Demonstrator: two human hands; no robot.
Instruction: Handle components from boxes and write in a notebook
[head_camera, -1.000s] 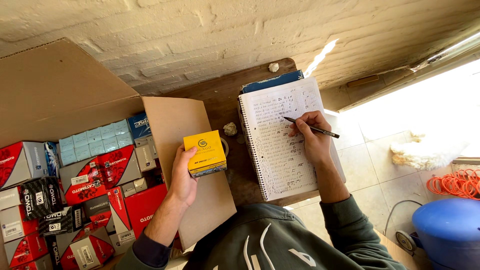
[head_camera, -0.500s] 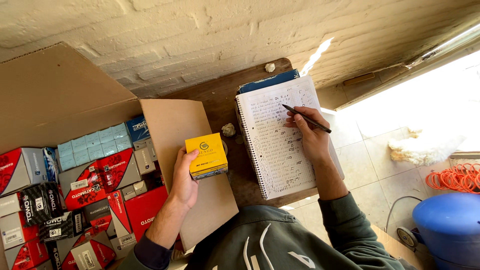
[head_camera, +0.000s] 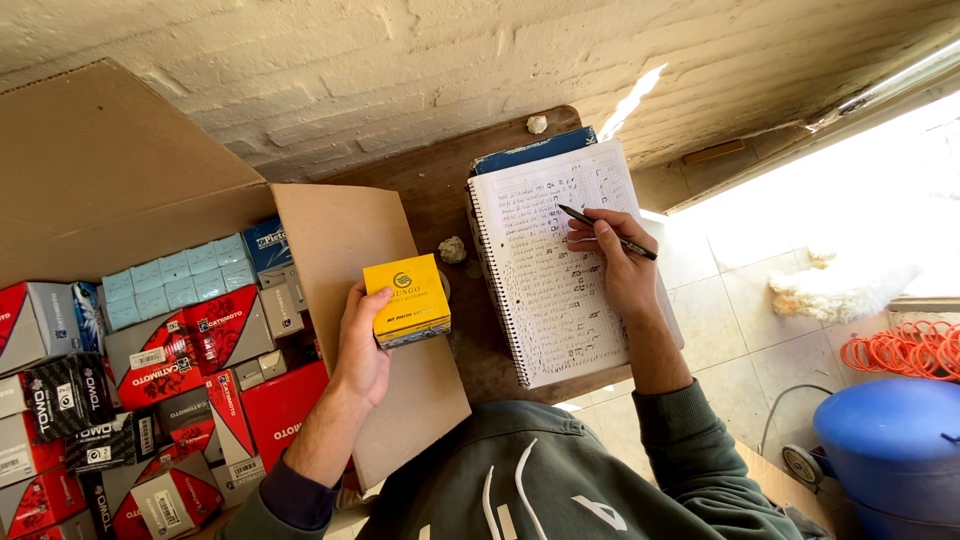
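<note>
My left hand (head_camera: 362, 345) holds a small yellow box (head_camera: 408, 297) above the open flap (head_camera: 345, 240) of a big cardboard carton. My right hand (head_camera: 620, 268) grips a black pen (head_camera: 605, 232) with its tip on the page of a spiral notebook (head_camera: 560, 300) full of handwriting. The notebook lies on a dark wooden table (head_camera: 430, 185), on top of a blue book (head_camera: 530, 150).
The carton (head_camera: 100, 180) at left is packed with several red, black, grey and pale blue boxes. A crumpled paper ball (head_camera: 453, 249) lies on the table. A white brick wall runs behind. At right are a blue tank (head_camera: 890, 450), an orange coiled hose (head_camera: 905, 350) and a white fluffy heap (head_camera: 835, 290).
My right hand and pen have shifted slightly up the notebook page. The yellow box stays held in my left hand.
</note>
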